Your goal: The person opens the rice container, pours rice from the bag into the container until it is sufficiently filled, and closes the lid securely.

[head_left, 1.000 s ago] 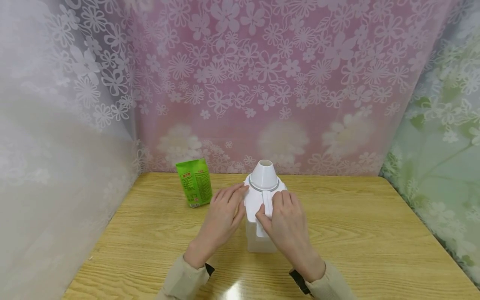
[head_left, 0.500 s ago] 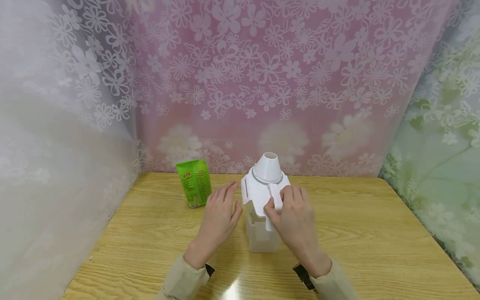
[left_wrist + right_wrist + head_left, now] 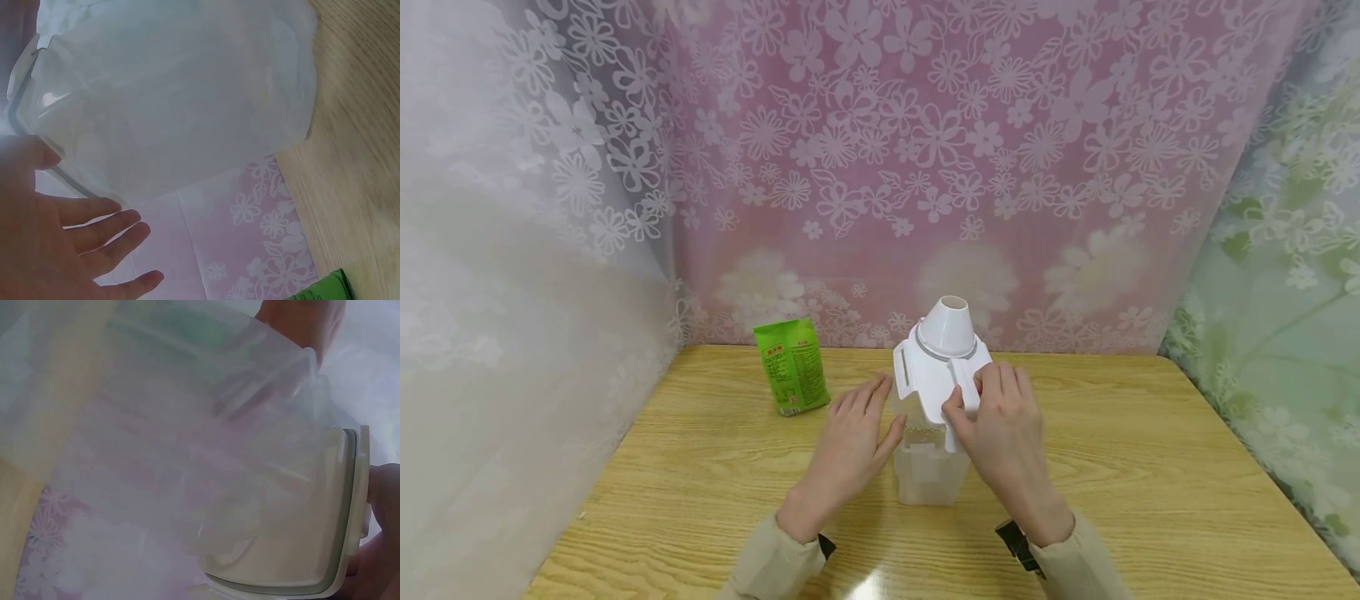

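A translucent plastic container (image 3: 928, 475) stands upright on the table, some yellowish contents showing near its top. My right hand (image 3: 1007, 425) pinches the raised handle of its white lid (image 3: 925, 375), which is tilted and shifted right, baring the container's front left corner. A white cone-shaped cap (image 3: 947, 327) tops the lid. In the right wrist view the lid's underside with a grey seal (image 3: 340, 550) shows. My left hand (image 3: 850, 442) is beside the container's left wall, fingers extended; the left wrist view has its thumb and fingertips (image 3: 112, 205) right at the rim.
A green printed bag (image 3: 792, 367) stands upright at the back left, left of the container. The wooden table (image 3: 1112, 467) ends at a pink floral curtain (image 3: 880, 167) behind, with pale curtains at both sides.
My right hand has raised the lid and moved it right, uncovering the container's front left corner. My left hand came off the lid's left edge, then moved back in beside the container wall.
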A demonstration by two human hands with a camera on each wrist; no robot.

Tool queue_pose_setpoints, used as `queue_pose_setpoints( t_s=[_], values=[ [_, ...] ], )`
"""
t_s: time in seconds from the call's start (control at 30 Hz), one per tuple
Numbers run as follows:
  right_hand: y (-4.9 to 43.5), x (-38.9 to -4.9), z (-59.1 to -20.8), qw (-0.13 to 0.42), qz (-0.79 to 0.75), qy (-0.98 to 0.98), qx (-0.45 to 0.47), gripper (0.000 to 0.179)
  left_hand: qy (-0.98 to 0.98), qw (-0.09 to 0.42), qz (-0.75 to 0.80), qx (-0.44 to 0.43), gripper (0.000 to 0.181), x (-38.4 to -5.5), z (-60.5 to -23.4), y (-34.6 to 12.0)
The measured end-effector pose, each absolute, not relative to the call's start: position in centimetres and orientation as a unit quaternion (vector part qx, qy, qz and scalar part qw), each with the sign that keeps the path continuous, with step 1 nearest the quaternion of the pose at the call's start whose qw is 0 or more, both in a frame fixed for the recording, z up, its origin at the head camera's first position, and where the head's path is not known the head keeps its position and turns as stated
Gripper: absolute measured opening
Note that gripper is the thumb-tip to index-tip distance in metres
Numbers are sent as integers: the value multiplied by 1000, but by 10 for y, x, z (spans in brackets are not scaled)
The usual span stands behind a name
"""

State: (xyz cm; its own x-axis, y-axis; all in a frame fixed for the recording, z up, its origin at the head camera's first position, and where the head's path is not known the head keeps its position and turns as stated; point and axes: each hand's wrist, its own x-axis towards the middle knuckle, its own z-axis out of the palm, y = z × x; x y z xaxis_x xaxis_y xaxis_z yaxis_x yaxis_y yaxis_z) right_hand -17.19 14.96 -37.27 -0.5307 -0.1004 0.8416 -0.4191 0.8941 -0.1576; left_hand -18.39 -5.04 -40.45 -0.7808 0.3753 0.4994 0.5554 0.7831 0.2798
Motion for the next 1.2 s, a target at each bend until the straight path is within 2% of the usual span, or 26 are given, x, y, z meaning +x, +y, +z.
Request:
queue_pose_setpoints(
  t_s=[0.27,0.87,1.2],
  values=[
    [162,-176,-382,456,184,-859,138,20,-916,183,-240,-264,55,-183,-404,-52],
    [209,-189,-394,505,132,-845,117,29,-915,178,-243,-269,55,-184,-405,-53],
    [237,-189,-403,490,132,-856,101,32,-912,178,-247,-273,54,-185,-406,-53]
  ],
)
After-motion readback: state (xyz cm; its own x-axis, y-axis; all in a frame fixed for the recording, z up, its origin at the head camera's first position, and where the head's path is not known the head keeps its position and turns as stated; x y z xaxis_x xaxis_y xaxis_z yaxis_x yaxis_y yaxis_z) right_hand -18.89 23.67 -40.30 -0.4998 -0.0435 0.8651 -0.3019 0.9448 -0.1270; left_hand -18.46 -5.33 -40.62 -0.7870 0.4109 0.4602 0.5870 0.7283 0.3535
